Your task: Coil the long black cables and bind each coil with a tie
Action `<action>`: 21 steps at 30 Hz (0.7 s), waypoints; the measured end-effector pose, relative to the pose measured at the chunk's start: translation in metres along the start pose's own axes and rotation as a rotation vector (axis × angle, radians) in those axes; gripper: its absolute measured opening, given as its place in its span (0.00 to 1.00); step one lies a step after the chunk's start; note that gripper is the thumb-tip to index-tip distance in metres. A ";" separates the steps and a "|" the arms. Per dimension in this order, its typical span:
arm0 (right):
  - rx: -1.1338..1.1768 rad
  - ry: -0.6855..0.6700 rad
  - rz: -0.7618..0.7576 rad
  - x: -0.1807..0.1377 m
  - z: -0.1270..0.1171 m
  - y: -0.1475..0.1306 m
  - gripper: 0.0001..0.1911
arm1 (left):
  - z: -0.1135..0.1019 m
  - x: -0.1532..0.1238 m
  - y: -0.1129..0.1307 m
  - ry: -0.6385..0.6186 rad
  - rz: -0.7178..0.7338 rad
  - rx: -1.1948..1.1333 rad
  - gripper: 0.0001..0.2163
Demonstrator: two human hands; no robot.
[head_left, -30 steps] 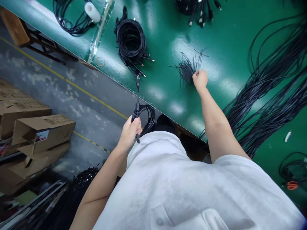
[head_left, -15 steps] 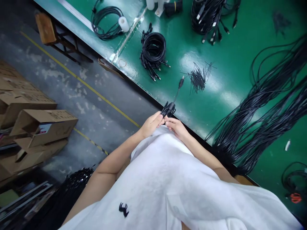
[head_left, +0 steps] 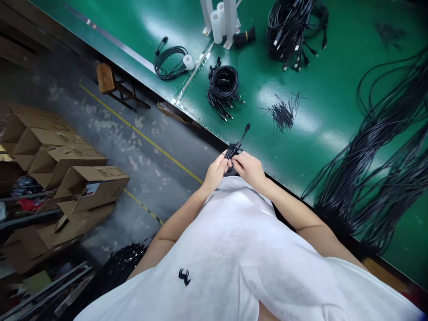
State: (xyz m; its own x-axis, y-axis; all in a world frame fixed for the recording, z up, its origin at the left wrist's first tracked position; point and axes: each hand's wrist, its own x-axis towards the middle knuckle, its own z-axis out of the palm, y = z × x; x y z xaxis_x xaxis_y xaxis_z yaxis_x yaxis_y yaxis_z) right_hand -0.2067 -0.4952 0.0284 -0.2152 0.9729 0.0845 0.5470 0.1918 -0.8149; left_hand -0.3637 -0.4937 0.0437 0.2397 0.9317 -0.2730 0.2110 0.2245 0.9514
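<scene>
1. You wear a white, short-sleeved shirt (head_left: 214, 240).
2. A small black emblem (head_left: 184, 277) marks its left chest, beside a white placket (head_left: 248, 285).
3. Your left hand (head_left: 215, 172) and right hand (head_left: 250, 169) are bare.

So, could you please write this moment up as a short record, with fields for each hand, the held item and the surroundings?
Left hand: closed around a bundled black cable
Right hand: fingers at the same bundle; exact grip hidden
Cable end: connector points away from the person
Work surface: green table
On table, ahead: thin black strips, coiled cables
On table, right: long loose cables
Floor, left: wooden stool, cardboard boxes
</scene>
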 end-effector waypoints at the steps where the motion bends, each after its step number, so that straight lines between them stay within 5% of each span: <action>1: -0.188 -0.010 -0.161 0.004 -0.005 -0.002 0.15 | -0.002 0.001 0.002 0.020 0.020 0.081 0.19; 4: -0.531 -0.158 -0.615 0.022 -0.021 -0.008 0.16 | -0.009 0.007 0.006 0.046 0.057 0.200 0.13; 7: -0.703 -0.334 -0.843 0.040 -0.033 -0.013 0.17 | -0.015 0.015 0.005 -0.056 -0.007 0.096 0.10; 13: -0.832 -0.541 -0.847 0.044 -0.047 -0.030 0.23 | -0.019 0.026 0.000 -0.238 -0.178 -0.371 0.15; 21: -0.852 -0.697 -0.674 0.045 -0.050 -0.038 0.24 | -0.007 0.030 -0.003 -0.298 -0.262 -0.493 0.12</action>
State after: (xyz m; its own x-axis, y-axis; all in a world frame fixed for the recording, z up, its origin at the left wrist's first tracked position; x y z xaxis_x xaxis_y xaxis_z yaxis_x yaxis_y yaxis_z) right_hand -0.1966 -0.4525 0.0922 -0.8822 0.4297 -0.1923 0.4514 0.8882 -0.0862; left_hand -0.3641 -0.4647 0.0336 0.5078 0.7241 -0.4666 -0.1457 0.6061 0.7820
